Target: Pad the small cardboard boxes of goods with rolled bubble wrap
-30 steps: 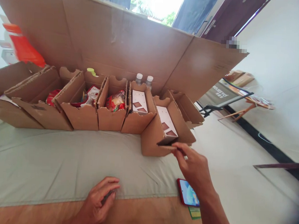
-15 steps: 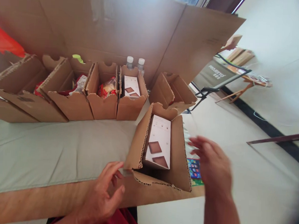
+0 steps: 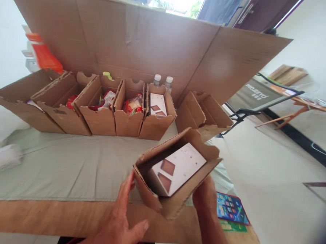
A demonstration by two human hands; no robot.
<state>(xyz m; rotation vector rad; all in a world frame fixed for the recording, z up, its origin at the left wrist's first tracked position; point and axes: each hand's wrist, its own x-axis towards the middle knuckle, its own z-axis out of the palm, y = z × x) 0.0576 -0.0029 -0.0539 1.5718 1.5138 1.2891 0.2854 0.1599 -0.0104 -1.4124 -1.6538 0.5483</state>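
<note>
In the head view a brown open-topped cardboard box (image 3: 204,171) is turned askew near the table's front edge. Inside it lies a white carton (image 3: 181,166) printed with brown squares. My right hand (image 3: 205,195) is against the box's right side from below, its fingers mostly hidden by the cardboard. At the near left corner, the stretched fingers of my left hand (image 3: 124,214) reach the box wall, with the thumb spread well away.
Several similar boxes (image 3: 100,122) stand in a row behind, holding red packets and another white carton (image 3: 157,101). Two capped bottles (image 3: 157,78) stand behind them. An empty-looking divided box (image 3: 192,110) is at right. A phone-like item (image 3: 232,208) lies near the table's right edge.
The cardboard box has rotated clockwise and tilted, with its carton inside. My right hand has moved left onto the box's side. The view has shifted.
</note>
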